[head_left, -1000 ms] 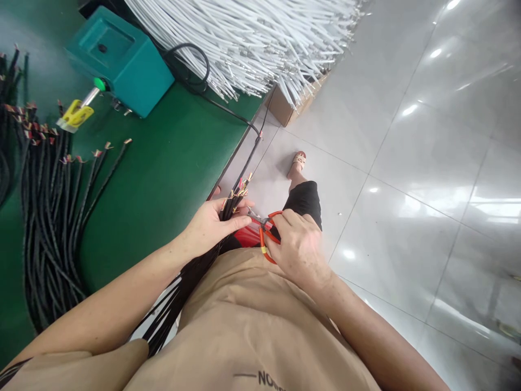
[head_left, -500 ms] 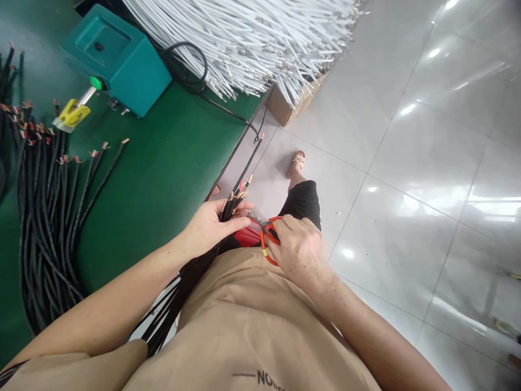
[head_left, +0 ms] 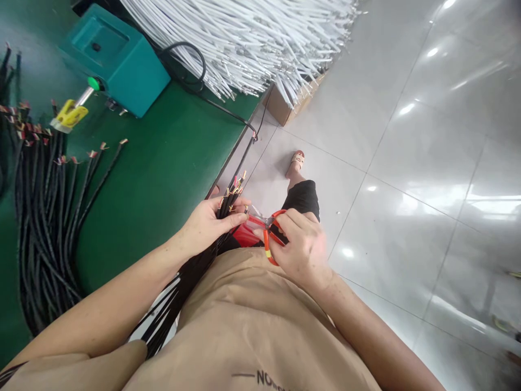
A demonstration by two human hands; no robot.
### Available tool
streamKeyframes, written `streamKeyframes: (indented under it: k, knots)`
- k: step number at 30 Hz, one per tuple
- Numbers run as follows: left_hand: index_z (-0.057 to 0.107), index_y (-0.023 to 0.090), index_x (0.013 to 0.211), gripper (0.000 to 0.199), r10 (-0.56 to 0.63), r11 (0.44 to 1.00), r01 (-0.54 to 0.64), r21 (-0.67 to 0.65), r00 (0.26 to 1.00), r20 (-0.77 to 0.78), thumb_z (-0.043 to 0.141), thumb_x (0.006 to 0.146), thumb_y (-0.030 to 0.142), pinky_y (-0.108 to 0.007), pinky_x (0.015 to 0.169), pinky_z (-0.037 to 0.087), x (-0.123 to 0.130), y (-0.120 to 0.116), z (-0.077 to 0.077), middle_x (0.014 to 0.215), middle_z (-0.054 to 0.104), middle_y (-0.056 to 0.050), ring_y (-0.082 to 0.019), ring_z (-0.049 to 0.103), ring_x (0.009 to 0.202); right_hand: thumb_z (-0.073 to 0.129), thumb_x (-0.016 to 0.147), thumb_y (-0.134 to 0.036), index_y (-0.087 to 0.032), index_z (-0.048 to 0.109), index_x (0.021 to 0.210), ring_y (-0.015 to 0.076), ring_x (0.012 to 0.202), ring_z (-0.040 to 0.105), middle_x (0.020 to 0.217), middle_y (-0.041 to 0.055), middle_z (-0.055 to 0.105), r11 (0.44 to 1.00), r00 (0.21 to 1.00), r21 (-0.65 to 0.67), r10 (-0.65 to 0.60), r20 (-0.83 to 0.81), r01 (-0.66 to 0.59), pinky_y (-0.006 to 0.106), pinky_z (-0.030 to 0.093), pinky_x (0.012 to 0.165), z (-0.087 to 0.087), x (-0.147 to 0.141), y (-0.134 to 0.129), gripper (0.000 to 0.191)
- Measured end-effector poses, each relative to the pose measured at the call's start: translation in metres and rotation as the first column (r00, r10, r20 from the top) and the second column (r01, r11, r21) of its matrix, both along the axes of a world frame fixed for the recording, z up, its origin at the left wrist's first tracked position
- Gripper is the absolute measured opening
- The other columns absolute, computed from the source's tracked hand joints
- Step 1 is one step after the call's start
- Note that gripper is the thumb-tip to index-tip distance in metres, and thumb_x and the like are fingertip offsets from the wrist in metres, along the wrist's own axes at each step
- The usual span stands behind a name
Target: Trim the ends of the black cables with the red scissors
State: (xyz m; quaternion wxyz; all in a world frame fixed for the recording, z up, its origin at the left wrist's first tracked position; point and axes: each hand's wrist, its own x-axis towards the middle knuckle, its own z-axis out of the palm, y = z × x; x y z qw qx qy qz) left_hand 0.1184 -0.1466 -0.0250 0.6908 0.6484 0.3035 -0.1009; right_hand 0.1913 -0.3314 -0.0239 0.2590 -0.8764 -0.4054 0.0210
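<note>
Across the right side, the pale tiled floor (head_left: 407, 217) is stretching away, shining with reflected light. On the left, the green table (head_left: 154, 179) is filling the space from near to far. At the near middle, the person's tan apron (head_left: 244, 309) is hanging in folds. At the far middle, a big heap of white cables (head_left: 240, 49) is lying with its ends fanning right, past the table's edge and above a carton (head_left: 280, 106).

On the table's left, a spread of black cables (head_left: 44, 228) is lying with stripped, coloured ends facing far. Beyond it, a teal box (head_left: 118, 60) is sitting just beside the white heap. Between the hands and the apron's left side, a black bundle (head_left: 195, 271) is running from near left to far right.

The left hand (head_left: 207, 225) is clamping the bundle close to its far ends, thumb and fingers closing around it. The right hand (head_left: 303, 241) is gripping the orange-handled snips (head_left: 267, 224), its fingers curling around handles that are standing apart. The snips are pointing left, their tips reaching near the left thumb; whether they are touching a wire, one cannot tell.

A yellow clip (head_left: 69, 115) is jutting from the teal box's near side. Small coloured wires (head_left: 235, 190) are poking out of the bundle.
</note>
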Motion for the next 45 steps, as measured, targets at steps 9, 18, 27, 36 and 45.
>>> streamKeyframes:
  k: [9,18,27,36,45]
  knots:
    - [0.073,0.019,0.099,0.035,0.083,0.983,-0.090,-0.157,0.995,-0.051,0.078,0.067,0.033,-0.016,0.047,0.034,-0.001,-0.001,-0.003,0.087,0.065,-0.004,-0.006,0.048,0.061,0.054,0.085,-0.029,-0.016,0.059,0.069,0.0119,0.056,0.043,0.064,0.0009,0.056,0.993,0.999,-0.106,0.047,0.012,-0.046,0.030,0.028,0.060,-0.015,-0.008,-0.008,0.021]
    - [0.073,0.019,0.096,0.033,0.077,0.963,-0.084,-0.256,0.996,-0.037,0.079,0.067,0.031,-0.015,0.046,0.029,-0.001,-0.001,-0.001,0.080,0.060,-0.002,-0.004,0.041,0.059,0.051,0.086,-0.025,-0.016,0.059,0.068,0.0132,0.058,0.045,0.065,0.0016,0.057,0.990,0.998,-0.139,0.046,0.052,-0.038,0.031,0.028,0.061,-0.014,-0.005,-0.008,0.022]
    - [0.073,0.019,0.098,0.034,0.065,0.942,-0.085,-0.325,0.995,-0.071,0.078,0.067,0.032,-0.017,0.045,0.023,-0.001,-0.001,0.000,0.082,0.067,-0.006,-0.004,0.041,0.056,0.051,0.088,-0.026,-0.015,0.061,0.071,0.0140,0.060,0.046,0.067,0.0027,0.058,0.984,0.995,-0.170,0.074,0.068,-0.061,0.031,0.028,0.061,-0.015,-0.004,-0.007,0.023]
    - [0.071,0.016,0.100,0.035,0.057,0.922,-0.082,-0.378,0.995,-0.078,0.077,0.068,0.030,-0.018,0.044,0.022,0.000,0.001,0.001,0.078,0.068,-0.006,-0.004,0.040,0.053,0.050,0.089,-0.023,-0.016,0.060,0.067,0.0132,0.056,0.040,0.064,0.0021,0.057,0.984,0.984,-0.165,0.091,0.156,-0.064,0.030,0.027,0.059,-0.018,-0.002,-0.008,0.025]
    - [0.072,0.017,0.099,0.034,0.110,0.902,-0.133,-0.412,0.991,-0.080,0.079,0.067,0.026,-0.017,0.044,0.022,0.001,0.002,0.001,0.077,0.063,-0.005,-0.004,0.042,0.055,0.062,0.083,-0.040,-0.018,0.057,0.059,0.0107,0.056,0.041,0.061,0.0003,0.054,0.970,0.905,0.137,-0.130,-0.406,0.201,0.027,0.032,0.058,-0.008,0.001,0.004,0.033]
